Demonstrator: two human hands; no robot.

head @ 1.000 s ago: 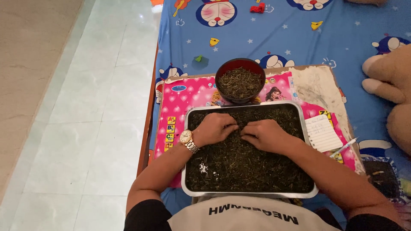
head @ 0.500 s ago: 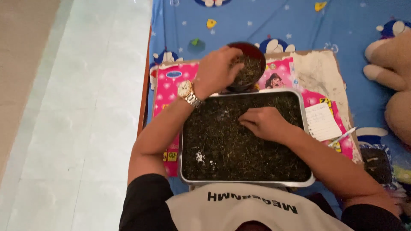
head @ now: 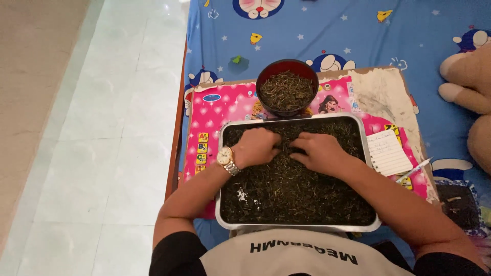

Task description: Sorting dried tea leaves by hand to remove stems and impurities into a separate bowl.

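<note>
Both hands rest palm-down in a metal tray (head: 366, 153) filled with dark dried leaves (head: 302, 191). The left hand (head: 257, 146) lies in the upper left part of the tray, its fingers curled down into the leaves; a gold wristwatch (head: 225, 159) sits on that wrist, just inside the tray's left rim. The right hand (head: 320, 151) lies just beside it, toward the middle, fingers bent and pointing left so that the 2 sets of fingertips nearly meet. Whether either hand pinches a bit of leaf cannot be told — the fingertips are buried in the pile and hidden by the knuckles.

The leaves spread under and all around both hands, covering the tray from rim to rim; a small pale speck (head: 242, 194) lies among them near the lower left corner.

Just beyond the tray's far rim stands a dark red bowl (head: 262, 82), also heaped with dried leaves, well clear of both hands. The tray rests on a pink picture mat (head: 225, 105) laid over a worn board (head: 381, 92). To the right of the tray lie a small lined notepad (head: 387, 152) and a pen (head: 415, 169). All of this sits on a blue cartoon-print sheet (head: 358, 30) — a tan plush toy (head: 473, 87) lies at its right edge.
</note>
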